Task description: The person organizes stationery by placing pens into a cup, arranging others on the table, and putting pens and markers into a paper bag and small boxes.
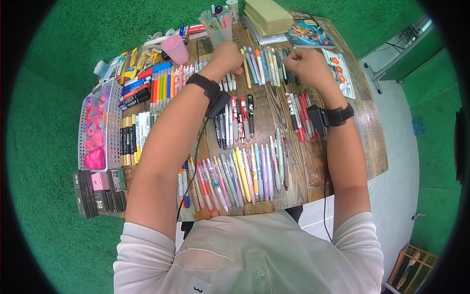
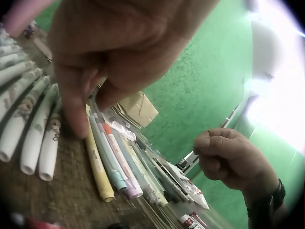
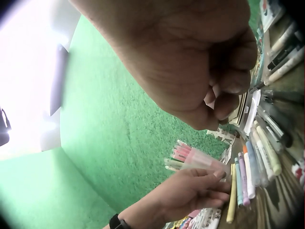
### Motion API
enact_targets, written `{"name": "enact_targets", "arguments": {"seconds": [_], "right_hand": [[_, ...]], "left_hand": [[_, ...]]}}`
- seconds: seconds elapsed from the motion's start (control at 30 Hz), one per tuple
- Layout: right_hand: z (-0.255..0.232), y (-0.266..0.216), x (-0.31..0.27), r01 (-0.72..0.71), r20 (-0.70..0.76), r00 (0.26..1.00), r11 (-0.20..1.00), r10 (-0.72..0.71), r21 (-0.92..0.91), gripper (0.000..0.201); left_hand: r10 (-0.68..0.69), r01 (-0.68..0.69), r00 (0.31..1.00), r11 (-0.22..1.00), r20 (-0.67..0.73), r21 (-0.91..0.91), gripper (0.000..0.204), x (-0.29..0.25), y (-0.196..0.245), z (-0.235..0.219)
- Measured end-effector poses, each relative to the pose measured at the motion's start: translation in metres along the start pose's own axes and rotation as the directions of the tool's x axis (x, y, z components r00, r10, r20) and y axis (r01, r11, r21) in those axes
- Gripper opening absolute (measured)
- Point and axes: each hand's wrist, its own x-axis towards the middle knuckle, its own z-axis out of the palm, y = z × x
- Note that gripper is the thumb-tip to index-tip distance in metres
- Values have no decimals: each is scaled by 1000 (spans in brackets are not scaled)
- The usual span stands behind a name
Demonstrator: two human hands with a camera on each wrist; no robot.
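My left hand (image 1: 227, 58) is low over the far part of the table, fingers pointing down. Its fingertips are right at the upper end of a yellow pen (image 2: 98, 167), the leftmost of a row of pastel pens and markers. Beside it lie a mint pen (image 2: 108, 160) and a white pen with an orange end (image 2: 125, 164). My right hand (image 1: 309, 67) hovers over the row's right end, near several dark pens (image 1: 285, 61). Its fingers are curled with the thumb against them, and no object shows in them. White patterned pens (image 2: 45, 143) lie left of my left hand.
A clear cup of pens (image 1: 221, 35) and a pink cup (image 1: 176, 49) stand at the back. Paper stacks (image 1: 269, 18) and a colourful book (image 1: 309, 33) lie beyond. Several pen rows (image 1: 245, 171) cover the front. A white basket (image 1: 114, 122) stands left.
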Motion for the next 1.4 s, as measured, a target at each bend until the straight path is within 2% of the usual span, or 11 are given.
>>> {"name": "enact_targets", "arguments": {"seconds": [0.07, 0.13, 0.17, 0.23, 0.33, 0.47, 0.77, 0.83, 0.97, 1.03, 1.4], "right_hand": [[-3, 6, 2, 10, -15, 1000, 1000, -10, 8, 30], [-5, 7, 2, 21, -29, 999, 1000, -21, 16, 30], [-9, 4, 1, -9, -22, 1000, 999, 10, 39, 30], [-15, 4, 1, -41, -14, 999, 997, 42, 63, 30], [-22, 6, 4, -66, 17, 998, 998, 66, 3, 35], [-31, 2, 0, -61, 5, 998, 997, 60, 43, 35], [-33, 8, 3, -22, -59, 998, 997, 26, 68, 34], [-35, 6, 2, -19, -62, 998, 998, 22, 59, 34], [-36, 4, 1, 10, -89, 996, 999, -7, 42, 33], [-37, 5, 0, 9, -89, 996, 999, -6, 33, 35], [-41, -1, -2, 7, -101, 995, 1000, -4, 27, 34]], "left_hand": [[-25, 26, 1000, 999, 6, -43, 27, 14, -14, 2], [219, -233, 970, 962, 106, 142, 25, 37, -39, 7], [219, -233, 970, 962, 107, 144, 25, 32, -32, 5], [37, -36, 992, 999, 118, -12, 36, 8, -6, -3], [-18, 25, 993, 998, 117, -57, 42, -9, 8, -6], [9, -14, 998, 997, 67, 81, 45, -5, 8, 4], [-21, 21, 999, 1000, 47, -4, 37, -2, 14, 3], [-26, 29, 999, 997, 46, -72, 36, -1, 11, 3], [0, 2, 1000, 997, 21, -83, 36, 1, 5, 6], [-18, 14, 999, 997, -50, -73, 22, 3, 3, 8], [-23, 15, 995, 997, -102, -74, 24, -5, 10, 7]]}}
